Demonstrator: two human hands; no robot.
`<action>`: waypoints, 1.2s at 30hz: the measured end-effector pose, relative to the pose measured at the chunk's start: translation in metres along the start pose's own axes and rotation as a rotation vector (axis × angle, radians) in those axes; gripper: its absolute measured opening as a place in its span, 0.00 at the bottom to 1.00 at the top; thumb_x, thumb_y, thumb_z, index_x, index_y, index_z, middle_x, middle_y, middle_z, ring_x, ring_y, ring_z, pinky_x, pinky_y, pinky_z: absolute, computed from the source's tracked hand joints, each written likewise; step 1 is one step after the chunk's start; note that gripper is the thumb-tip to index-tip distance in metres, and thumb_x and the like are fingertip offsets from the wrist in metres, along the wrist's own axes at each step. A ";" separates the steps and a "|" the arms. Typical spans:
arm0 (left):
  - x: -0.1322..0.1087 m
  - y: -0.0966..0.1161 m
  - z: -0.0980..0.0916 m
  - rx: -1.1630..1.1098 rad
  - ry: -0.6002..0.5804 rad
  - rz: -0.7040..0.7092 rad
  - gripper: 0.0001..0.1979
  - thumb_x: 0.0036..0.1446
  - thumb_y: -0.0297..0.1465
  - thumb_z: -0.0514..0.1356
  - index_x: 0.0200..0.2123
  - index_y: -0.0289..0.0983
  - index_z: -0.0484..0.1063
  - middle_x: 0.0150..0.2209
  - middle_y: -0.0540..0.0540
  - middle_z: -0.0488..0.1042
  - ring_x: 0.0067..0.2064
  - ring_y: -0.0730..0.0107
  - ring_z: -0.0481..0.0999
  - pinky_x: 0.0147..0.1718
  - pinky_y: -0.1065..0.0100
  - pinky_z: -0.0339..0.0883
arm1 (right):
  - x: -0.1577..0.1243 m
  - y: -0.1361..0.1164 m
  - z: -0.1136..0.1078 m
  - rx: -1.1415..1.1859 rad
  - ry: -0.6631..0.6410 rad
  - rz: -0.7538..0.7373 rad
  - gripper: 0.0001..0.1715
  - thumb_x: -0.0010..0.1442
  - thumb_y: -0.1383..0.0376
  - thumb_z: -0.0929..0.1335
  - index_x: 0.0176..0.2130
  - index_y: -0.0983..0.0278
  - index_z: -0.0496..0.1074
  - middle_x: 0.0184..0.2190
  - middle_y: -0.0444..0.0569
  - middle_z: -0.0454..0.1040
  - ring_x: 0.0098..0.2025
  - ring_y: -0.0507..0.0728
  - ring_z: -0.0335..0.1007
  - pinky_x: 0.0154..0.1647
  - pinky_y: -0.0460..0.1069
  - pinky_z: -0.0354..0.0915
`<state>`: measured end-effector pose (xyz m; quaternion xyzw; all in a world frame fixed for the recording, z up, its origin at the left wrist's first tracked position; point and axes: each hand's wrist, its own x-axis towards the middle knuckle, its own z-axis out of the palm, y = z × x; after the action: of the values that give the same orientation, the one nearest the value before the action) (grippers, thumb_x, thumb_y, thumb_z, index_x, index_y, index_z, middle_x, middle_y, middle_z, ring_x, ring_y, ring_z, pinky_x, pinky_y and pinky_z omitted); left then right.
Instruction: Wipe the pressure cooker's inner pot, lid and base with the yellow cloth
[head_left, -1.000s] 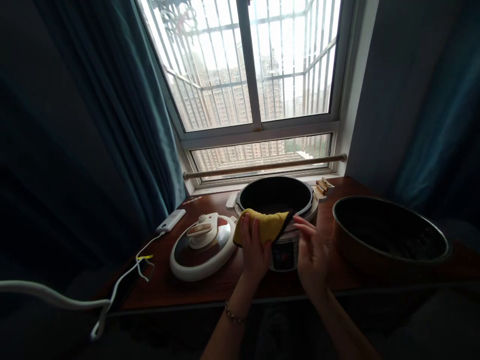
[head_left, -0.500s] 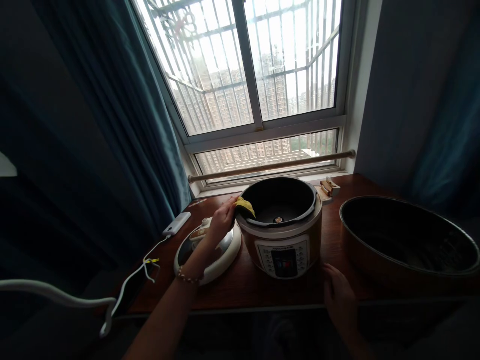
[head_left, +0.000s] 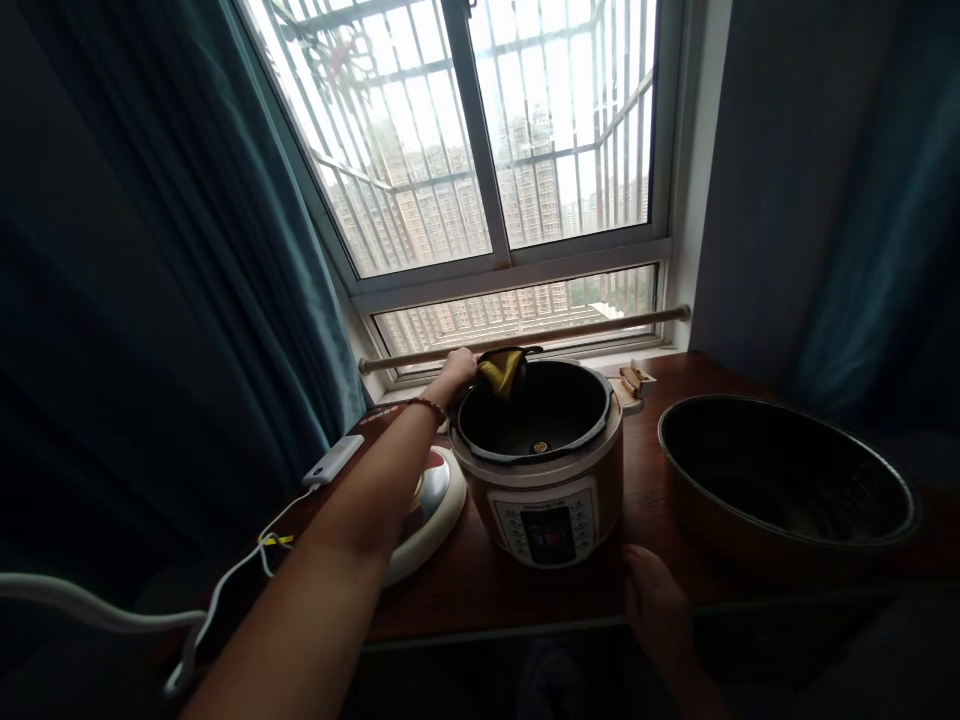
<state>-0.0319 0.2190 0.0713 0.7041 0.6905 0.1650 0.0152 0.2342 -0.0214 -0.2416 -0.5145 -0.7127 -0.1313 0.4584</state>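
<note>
A yellow and dark cloth (head_left: pixel 501 374) is gripped in my left hand (head_left: pixel 459 370), at the back left of the cooker's rim. The electric pressure cooker (head_left: pixel 551 520) stands lidless on the wooden table, its control panel facing me and its dark inside showing a small round piece at the bottom. Partly behind my left forearm lies the round cooker lid (head_left: pixel 442 510). My right hand (head_left: pixel 654 600) holds nothing I can see; its fingers stretch out at the table's front edge, close to the cooker's lower right side.
A large dark inner pot (head_left: pixel 787 480) stands on the right of the wooden table (head_left: pixel 465 600). A white power strip (head_left: pixel 334 460) with a cable lies at the left. Behind the table are a window rail (head_left: pixel 600 325) and a blue curtain (head_left: pixel 300 300).
My left hand has moved with the cloth from the front left of the cooker's rim to its back left. The right hand stays beside the cooker. The view has shifted slightly.
</note>
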 end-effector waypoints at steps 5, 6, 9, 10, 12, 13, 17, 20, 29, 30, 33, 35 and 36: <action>0.028 0.061 0.012 -0.007 -0.081 0.021 0.16 0.58 0.36 0.55 0.47 0.34 0.66 0.47 0.43 0.68 0.45 0.63 0.71 0.42 0.58 0.68 | 0.001 -0.002 0.000 -0.040 -0.010 0.005 0.14 0.57 0.71 0.58 0.42 0.66 0.65 0.39 0.55 0.72 0.42 0.59 0.70 0.41 0.54 0.70; 0.028 0.077 0.018 -0.016 -0.100 0.059 0.16 0.58 0.36 0.55 0.47 0.34 0.66 0.47 0.43 0.68 0.44 0.64 0.71 0.41 0.58 0.68 | 0.001 -0.003 0.000 -0.047 -0.010 0.008 0.14 0.57 0.71 0.58 0.42 0.66 0.65 0.39 0.55 0.72 0.42 0.59 0.70 0.41 0.54 0.70; 0.014 0.121 0.037 -0.056 -0.158 0.222 0.15 0.58 0.37 0.54 0.44 0.33 0.68 0.43 0.44 0.70 0.41 0.66 0.72 0.40 0.60 0.68 | 0.001 -0.003 0.001 -0.063 -0.011 0.021 0.13 0.57 0.72 0.58 0.42 0.66 0.65 0.38 0.55 0.72 0.42 0.59 0.70 0.41 0.54 0.70; 0.006 0.134 0.043 -0.071 -0.176 0.287 0.14 0.58 0.37 0.54 0.41 0.32 0.69 0.40 0.45 0.72 0.39 0.67 0.72 0.39 0.62 0.68 | 0.000 -0.003 0.002 -0.066 -0.013 0.023 0.13 0.57 0.72 0.58 0.42 0.66 0.65 0.38 0.55 0.72 0.42 0.59 0.70 0.41 0.54 0.70; -0.012 0.152 0.050 -0.097 -0.196 0.417 0.13 0.58 0.34 0.53 0.33 0.30 0.73 0.32 0.45 0.73 0.35 0.67 0.72 0.37 0.66 0.65 | 0.000 -0.003 0.002 -0.067 -0.019 0.022 0.13 0.56 0.72 0.58 0.42 0.66 0.65 0.39 0.55 0.72 0.43 0.59 0.70 0.42 0.54 0.69; -0.022 0.157 0.051 -0.109 -0.198 0.475 0.13 0.58 0.32 0.53 0.31 0.30 0.73 0.30 0.45 0.73 0.34 0.68 0.72 0.36 0.67 0.64 | 0.000 -0.003 0.002 -0.066 -0.022 0.019 0.13 0.56 0.72 0.58 0.42 0.66 0.65 0.39 0.55 0.72 0.43 0.59 0.70 0.42 0.54 0.69; -0.057 0.155 0.036 -0.156 -0.179 0.650 0.13 0.57 0.30 0.52 0.29 0.32 0.74 0.28 0.47 0.73 0.32 0.71 0.70 0.34 0.70 0.61 | 0.000 -0.002 0.001 -0.070 -0.034 0.014 0.13 0.56 0.72 0.58 0.41 0.66 0.65 0.39 0.55 0.72 0.43 0.60 0.70 0.42 0.55 0.69; -0.082 0.135 0.012 -0.204 -0.114 0.726 0.15 0.59 0.32 0.48 0.30 0.34 0.73 0.28 0.49 0.73 0.31 0.73 0.69 0.33 0.73 0.60 | 0.000 -0.002 0.000 -0.059 -0.043 0.014 0.13 0.56 0.72 0.58 0.41 0.66 0.65 0.38 0.55 0.72 0.42 0.60 0.70 0.42 0.55 0.69; -0.227 0.027 -0.027 -0.527 0.622 0.245 0.17 0.62 0.36 0.45 0.46 0.39 0.70 0.44 0.46 0.75 0.43 0.67 0.73 0.41 0.69 0.64 | 0.001 -0.001 -0.002 0.074 -0.051 0.092 0.14 0.56 0.71 0.59 0.41 0.64 0.68 0.39 0.54 0.73 0.44 0.60 0.69 0.45 0.56 0.67; -0.246 0.015 -0.018 -0.565 0.649 0.131 0.18 0.62 0.37 0.45 0.46 0.39 0.70 0.43 0.46 0.75 0.43 0.66 0.73 0.42 0.68 0.64 | 0.003 -0.001 -0.005 0.114 -0.053 0.119 0.14 0.56 0.70 0.59 0.40 0.64 0.69 0.39 0.54 0.73 0.43 0.60 0.69 0.45 0.56 0.67; -0.301 -0.010 0.027 -0.815 0.523 -0.180 0.20 0.57 0.44 0.50 0.42 0.37 0.72 0.38 0.45 0.77 0.40 0.61 0.74 0.38 0.65 0.67 | 0.005 -0.013 -0.017 0.296 -0.029 0.293 0.14 0.57 0.66 0.59 0.38 0.63 0.71 0.41 0.53 0.73 0.44 0.60 0.69 0.47 0.57 0.65; -0.335 -0.017 0.065 -1.128 0.362 -0.370 0.23 0.51 0.48 0.55 0.40 0.36 0.74 0.36 0.44 0.77 0.40 0.57 0.75 0.37 0.63 0.68 | 0.000 -0.033 -0.026 0.432 0.026 0.544 0.14 0.58 0.62 0.59 0.38 0.63 0.71 0.42 0.52 0.74 0.45 0.60 0.69 0.48 0.57 0.65; -0.350 -0.017 0.083 -1.275 0.316 -0.478 0.25 0.47 0.50 0.57 0.39 0.36 0.74 0.35 0.44 0.78 0.40 0.54 0.75 0.37 0.61 0.69 | -0.006 -0.046 -0.029 0.509 0.045 0.686 0.15 0.58 0.60 0.60 0.38 0.62 0.71 0.42 0.51 0.74 0.45 0.60 0.70 0.47 0.56 0.65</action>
<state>-0.0244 -0.1056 -0.0850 0.3543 0.5889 0.6305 0.3608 0.2102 -0.0639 -0.2172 -0.5894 -0.4997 0.1976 0.6032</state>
